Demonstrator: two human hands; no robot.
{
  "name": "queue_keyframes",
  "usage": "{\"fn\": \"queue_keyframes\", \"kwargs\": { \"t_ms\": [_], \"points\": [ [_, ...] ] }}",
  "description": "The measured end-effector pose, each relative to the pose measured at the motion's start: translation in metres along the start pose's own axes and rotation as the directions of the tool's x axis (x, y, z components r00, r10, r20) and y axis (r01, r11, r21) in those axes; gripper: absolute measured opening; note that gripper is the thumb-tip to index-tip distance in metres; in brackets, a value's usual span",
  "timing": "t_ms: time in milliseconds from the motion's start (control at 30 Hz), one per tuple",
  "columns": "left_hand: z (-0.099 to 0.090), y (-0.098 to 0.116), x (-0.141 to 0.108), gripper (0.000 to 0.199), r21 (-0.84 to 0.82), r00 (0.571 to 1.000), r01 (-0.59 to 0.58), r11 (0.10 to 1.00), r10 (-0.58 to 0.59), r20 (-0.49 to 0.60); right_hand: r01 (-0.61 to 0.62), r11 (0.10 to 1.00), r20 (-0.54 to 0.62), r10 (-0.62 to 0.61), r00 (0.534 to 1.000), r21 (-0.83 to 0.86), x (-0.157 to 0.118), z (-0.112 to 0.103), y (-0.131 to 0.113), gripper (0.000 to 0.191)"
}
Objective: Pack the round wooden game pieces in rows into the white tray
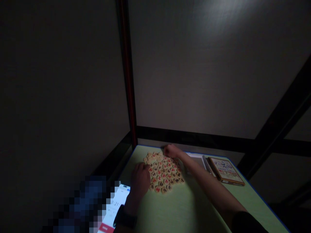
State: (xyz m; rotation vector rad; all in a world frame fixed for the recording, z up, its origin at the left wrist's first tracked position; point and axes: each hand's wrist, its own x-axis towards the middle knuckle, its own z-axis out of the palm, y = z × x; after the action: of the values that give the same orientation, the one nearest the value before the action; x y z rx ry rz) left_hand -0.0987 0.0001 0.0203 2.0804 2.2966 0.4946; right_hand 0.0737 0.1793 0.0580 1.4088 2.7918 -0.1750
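Many round wooden Chinese chess pieces (159,172) lie in one flat patch on the pale green table. Most show red or black characters; several at the far left look blank on top. At the patch's left edge is my left hand (141,177), back up, its fingers bent down against the outer pieces; whether it pinches one is hidden. My right hand (172,151) reaches to the far edge of the patch. Its fingers are curled closed, and their tips are out of sight behind the hand.
On the right of the table (175,210), a patterned box (227,170) lies beside a pale open tray (199,160), partly behind my right forearm. A lit phone (114,205) showing a timer is by my left wrist. Walls stand close behind and to the left.
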Motion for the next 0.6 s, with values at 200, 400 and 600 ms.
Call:
{"fn": "queue_keyframes", "kwargs": {
  "t_ms": [200,400,600],
  "points": [
    [-0.002,0.001,0.0,0.037,-0.008,1.0,0.002,1.0,-0.002,0.001,0.094,0.996,-0.013,-0.094,0.996,0.012,0.015,-0.001,-0.008,0.032],
    [-0.007,0.003,0.0,0.035,-0.023,1.0,0.007,1.0,-0.007,0.025,0.192,0.981,-0.01,-0.192,0.981,0.012,0.027,-0.002,-0.025,0.032],
    [-0.002,0.002,0.001,0.036,-0.014,1.0,0.006,1.0,-0.006,-0.004,0.217,0.976,0.0,-0.217,0.976,0.016,0.028,0.001,-0.036,0.029]
  ]
}}
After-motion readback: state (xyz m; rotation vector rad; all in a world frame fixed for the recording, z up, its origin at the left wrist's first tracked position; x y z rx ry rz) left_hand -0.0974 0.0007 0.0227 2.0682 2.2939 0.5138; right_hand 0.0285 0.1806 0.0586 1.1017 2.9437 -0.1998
